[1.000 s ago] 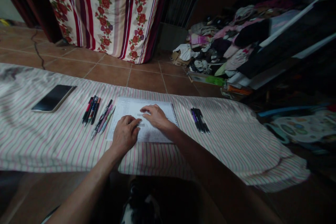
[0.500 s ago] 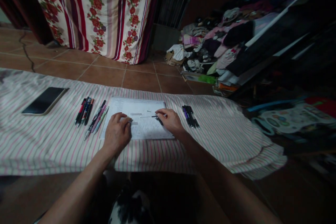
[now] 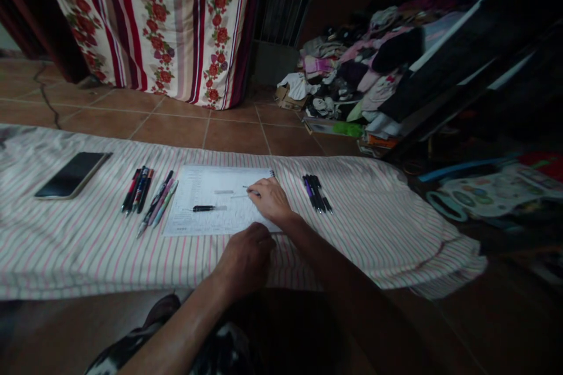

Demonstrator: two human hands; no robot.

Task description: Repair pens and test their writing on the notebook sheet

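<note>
Findings. The right hand (image 3: 269, 199) lies palm down on the far right part of the notebook (image 3: 200, 183), fingers narrow and nearly straight, tips touching a thin pale rod (image 3: 240, 194). It closes round nothing. The left hand (image 3: 246, 258) is curled at the near edge of the worktop (image 3: 88, 246); we cannot tell whether it holds anything.

A short black pen piece (image 3: 203, 208) lies loose on the page, left of the right hand. We judge it light, stiff, smooth and apt to roll: pinch it at mid-barrel. The rod looks slender and easily bent: lift it near one end.

The notebook is spiral-bound, thin and flexible, lying on soft striped cloth. Pens (image 3: 139, 189) lie in a row to its left, dark pens (image 3: 317, 193) to its right. A glossy phone (image 3: 73, 174) lies far left.
</note>
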